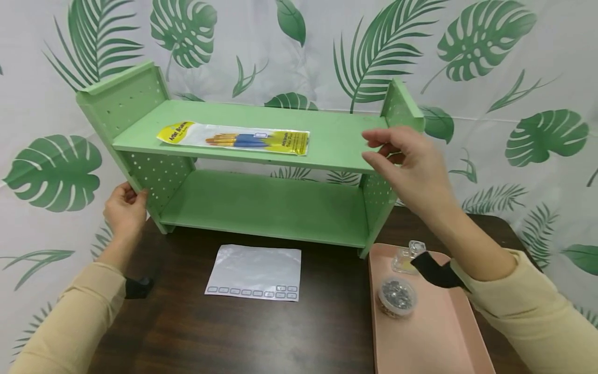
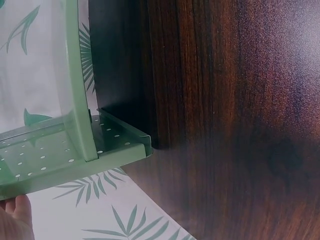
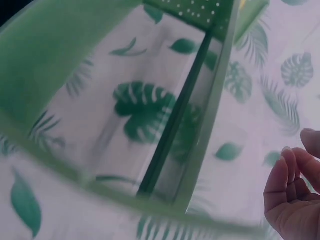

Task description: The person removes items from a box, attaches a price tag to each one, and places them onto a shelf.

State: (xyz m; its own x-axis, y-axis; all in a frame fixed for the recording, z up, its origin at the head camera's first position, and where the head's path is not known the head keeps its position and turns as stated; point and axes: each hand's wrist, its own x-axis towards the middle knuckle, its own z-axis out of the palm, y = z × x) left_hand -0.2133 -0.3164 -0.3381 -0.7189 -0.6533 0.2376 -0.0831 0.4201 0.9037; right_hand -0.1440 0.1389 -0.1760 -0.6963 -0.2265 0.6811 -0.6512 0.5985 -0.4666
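A green two-tier metal shelf [image 1: 261, 200] with perforated side panels stands at the back of the table. My left hand [image 1: 125, 210] holds the front edge of its left side panel, thumb on the near side. In the left wrist view, the left fingertips [image 2: 22, 207] show at that panel's edge. On the upper tier lies a flat pack of artist brushes [image 1: 235, 139], yellow at both ends. My right hand [image 1: 413, 166] is raised before the right end of the upper tier. Its fingers are loosely bent, thumb apart from them, with nothing between.
A sheet of white paper [image 1: 257, 267] with small printed labels lies on the dark wood table [image 1: 261, 332]. To the right, a pink tray [image 1: 434, 337] holds a round clear tub of silvery pieces [image 1: 397, 297] and a small glass bottle [image 1: 403, 259]. Leaf-patterned cloth [image 1: 317, 47] hangs behind.
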